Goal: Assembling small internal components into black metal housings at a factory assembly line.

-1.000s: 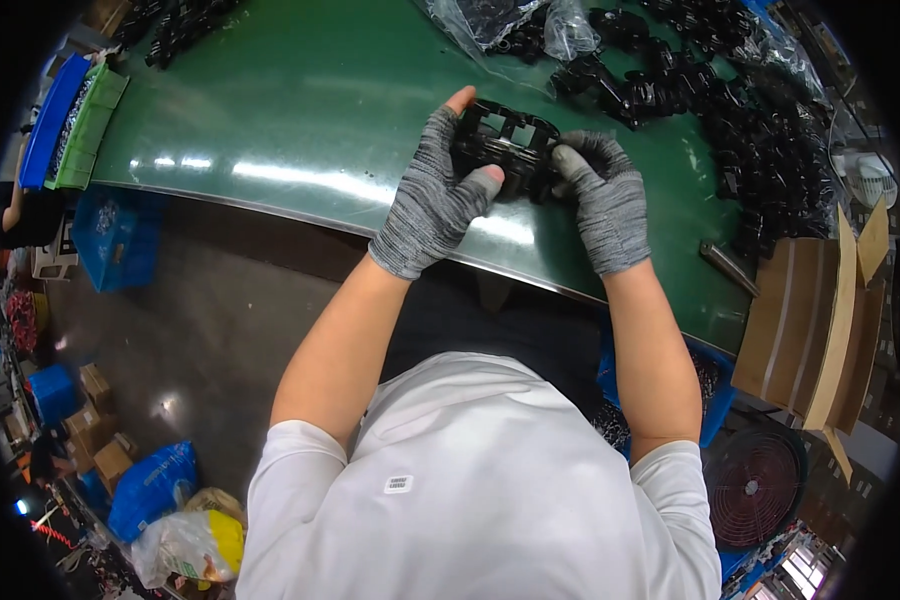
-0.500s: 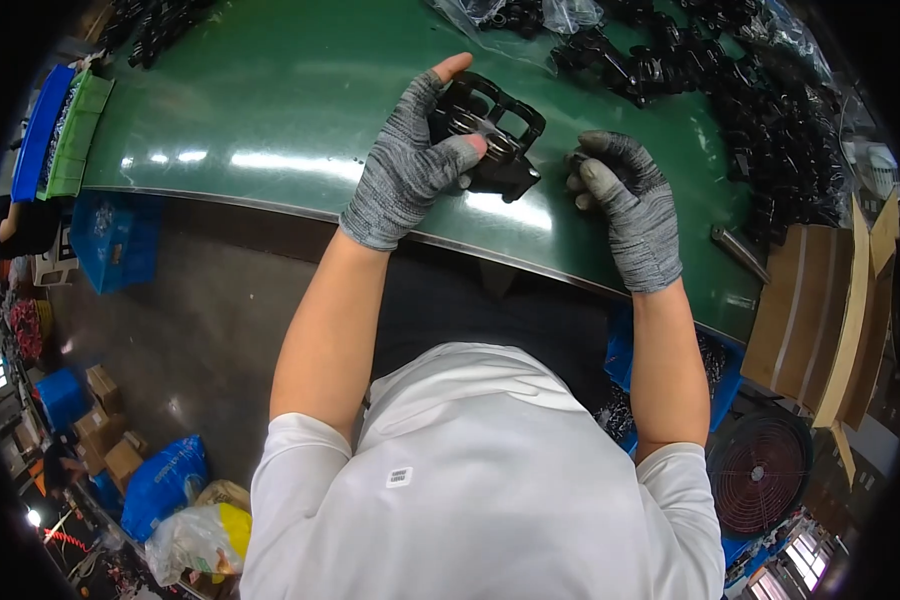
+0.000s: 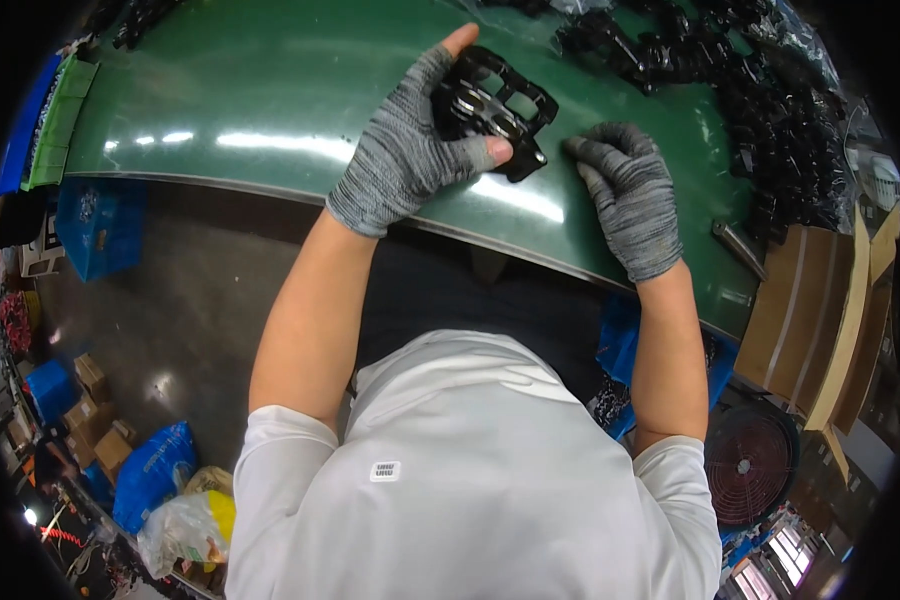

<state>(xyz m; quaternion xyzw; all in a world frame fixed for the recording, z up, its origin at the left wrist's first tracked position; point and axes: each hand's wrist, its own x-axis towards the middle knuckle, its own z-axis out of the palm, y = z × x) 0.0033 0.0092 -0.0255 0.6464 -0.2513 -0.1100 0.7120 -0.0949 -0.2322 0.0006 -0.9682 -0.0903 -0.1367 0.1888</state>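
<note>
My left hand (image 3: 402, 150), in a grey knit glove with bare fingertips, is closed round a black openwork frame part (image 3: 488, 112). Two round silver pieces show on that part, and my thumb presses its near side. It is held tilted above the green worktable (image 3: 270, 90). To the right of it, my right hand (image 3: 632, 195), gloved in the same grey, hovers over the table with thumb and fingers drawn together. Anything between those fingertips is hidden or too small to name. A gap separates this hand from the frame part.
A heap of black parts (image 3: 785, 140) covers the table's right side, with a metal rod (image 3: 738, 248) near it. Cardboard (image 3: 785, 310) and a round fan (image 3: 750, 468) stand at the right. Green (image 3: 58, 130) and blue (image 3: 100, 235) bins are at the left.
The frame part, in my left hand, has shifted slightly up and right in view and turned a little. My right hand's fingers have tilted and drawn closer together. The whole view has shifted somewhat.
</note>
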